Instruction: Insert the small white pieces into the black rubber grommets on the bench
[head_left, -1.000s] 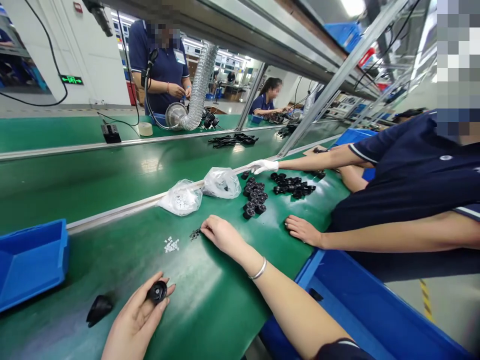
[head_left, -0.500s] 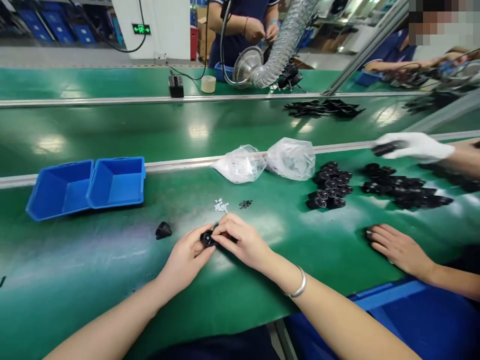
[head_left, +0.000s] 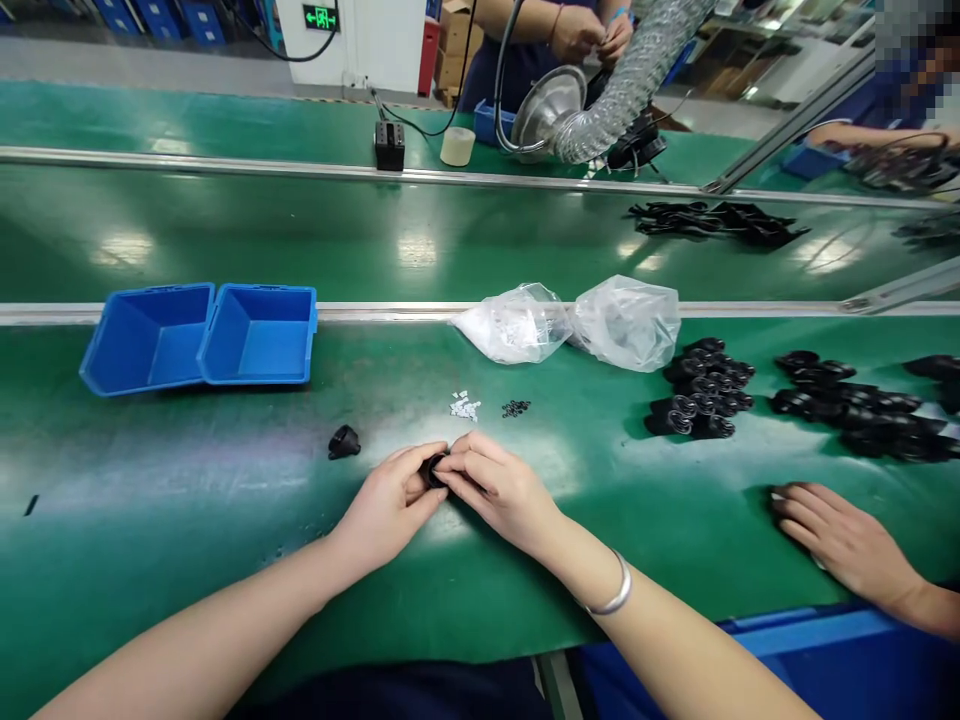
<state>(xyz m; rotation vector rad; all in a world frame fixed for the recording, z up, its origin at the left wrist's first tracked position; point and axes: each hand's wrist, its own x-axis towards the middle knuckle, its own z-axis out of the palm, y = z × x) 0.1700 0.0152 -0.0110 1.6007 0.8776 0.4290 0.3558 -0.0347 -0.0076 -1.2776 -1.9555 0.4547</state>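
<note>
My left hand [head_left: 394, 505] is closed around a small round black plastic part [head_left: 433, 471], its hollow side turned toward me. At the opening of that part, my right hand [head_left: 510, 490] has its thumb and fingers pinched together; whatever may be between the fingertips is hidden. A similar black cup-shaped part [head_left: 344, 442] lies on the green table left of my hands. Just beyond my hands are a little pile of small white pieces [head_left: 465, 407] and a little pile of small black rings [head_left: 516, 408].
Two blue bins [head_left: 259, 350] stand at the back left. Clear plastic bags [head_left: 626, 322] lie behind the small piles. Groups of black parts [head_left: 709, 390] sit to the right, near a co-worker's hand [head_left: 847, 540] on the table. A metal rail [head_left: 390, 313] runs along the back.
My right fingers have moved further over the opening of the black part. The co-worker's white-gloved hand has left the view. The whole scene has shifted as the camera turned.
</note>
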